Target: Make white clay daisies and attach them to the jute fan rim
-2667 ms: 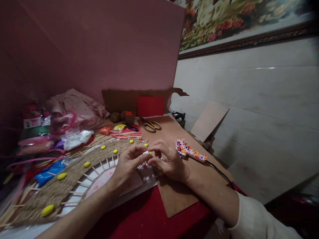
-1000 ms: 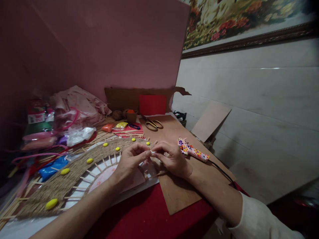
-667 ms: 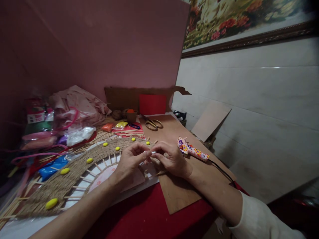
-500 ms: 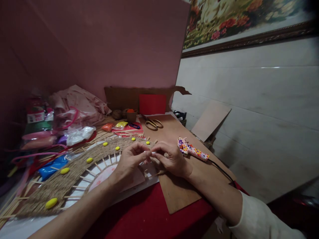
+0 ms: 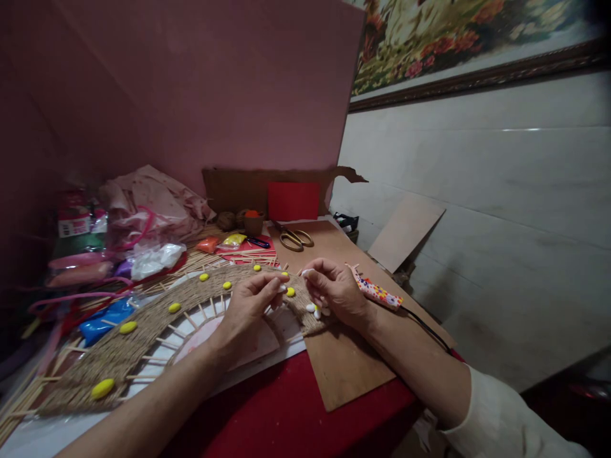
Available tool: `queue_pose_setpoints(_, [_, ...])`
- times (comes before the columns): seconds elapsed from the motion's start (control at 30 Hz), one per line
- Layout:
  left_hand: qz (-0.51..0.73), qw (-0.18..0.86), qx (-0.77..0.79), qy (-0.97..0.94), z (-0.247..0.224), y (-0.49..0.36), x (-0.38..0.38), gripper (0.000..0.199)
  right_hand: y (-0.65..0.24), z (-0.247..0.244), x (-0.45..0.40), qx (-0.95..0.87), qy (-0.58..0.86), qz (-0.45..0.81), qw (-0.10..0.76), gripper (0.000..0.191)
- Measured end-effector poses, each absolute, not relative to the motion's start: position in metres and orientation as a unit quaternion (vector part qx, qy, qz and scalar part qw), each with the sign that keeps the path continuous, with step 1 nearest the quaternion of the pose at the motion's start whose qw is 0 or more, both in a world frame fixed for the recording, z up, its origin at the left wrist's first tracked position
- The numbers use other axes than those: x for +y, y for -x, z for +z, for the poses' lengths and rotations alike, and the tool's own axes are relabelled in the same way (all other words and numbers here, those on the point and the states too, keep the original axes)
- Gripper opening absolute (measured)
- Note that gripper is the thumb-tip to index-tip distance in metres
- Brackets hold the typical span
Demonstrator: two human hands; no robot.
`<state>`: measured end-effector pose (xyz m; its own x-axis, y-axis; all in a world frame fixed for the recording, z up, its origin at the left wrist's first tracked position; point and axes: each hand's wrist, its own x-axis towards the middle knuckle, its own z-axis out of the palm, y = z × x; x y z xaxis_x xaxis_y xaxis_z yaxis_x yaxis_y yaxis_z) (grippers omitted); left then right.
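Observation:
A curved band of woven twine (image 5: 153,318) on thin sticks spans the table, dotted with several yellow ovals (image 5: 128,327). Above its right part, my left hand (image 5: 255,299) pinches a small white piece (image 5: 282,289) between thumb and index finger. My right hand (image 5: 337,294), a little apart from it, pinches another small white bit (image 5: 306,273) at its fingertips. White petals with a yellow piece (image 5: 314,310) lie on the band's right end, just below my right hand. A flower-patterned tool with a black cord (image 5: 379,294) rests right of that hand.
Gold-handled scissors (image 5: 296,239) lie on a brown board (image 5: 329,242). Orange and yellow packets (image 5: 233,240) and a small brown pot (image 5: 253,221) are behind the band. At the left are a blue packet (image 5: 105,320), plastic bags and pink cloth (image 5: 153,203).
My hands have moved apart, with white material now at the fingertips of each. A yellow oval between them and the white petals on the band have come into view.

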<state>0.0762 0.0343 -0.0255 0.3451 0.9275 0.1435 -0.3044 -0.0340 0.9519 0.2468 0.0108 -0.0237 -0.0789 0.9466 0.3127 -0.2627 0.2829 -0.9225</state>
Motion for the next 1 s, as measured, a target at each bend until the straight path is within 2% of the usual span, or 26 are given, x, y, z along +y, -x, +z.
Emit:
queue_pose_setpoints(0.17, [0.460, 0.663, 0.284, -0.518, -0.026, -0.076, 0.030, 0.018, -0.243, -0.025, 0.007, -0.577, 0.353, 0.442, 0.589, 0.024])
queue_pose_setpoints(0.4, [0.445, 0.638, 0.301, -0.552, -0.024, -0.078, 0.025, 0.020, -0.243, -0.028, 0.003, -0.677, 0.369, 0.280, 0.571, 0.011])
queue_pose_setpoints(0.63, [0.432, 0.641, 0.308, -0.555, -0.024, -0.077, 0.028, 0.018, -0.245, -0.032, 0.004, -0.709, 0.291, 0.306, 0.564, 0.014])
queue_pose_setpoints(0.87, [0.426, 0.622, 0.312, -0.579, -0.023, -0.077, 0.028, 0.022, -0.245, -0.026, 0.000, -0.753, 0.315, 0.196, 0.543, 0.027])
queue_pose_setpoints(1.0, [0.403, 0.619, 0.305, -0.602, -0.021, -0.076, 0.026, 0.024, -0.247, -0.027, 0.002, -0.750, 0.348, 0.157, 0.540, 0.016])
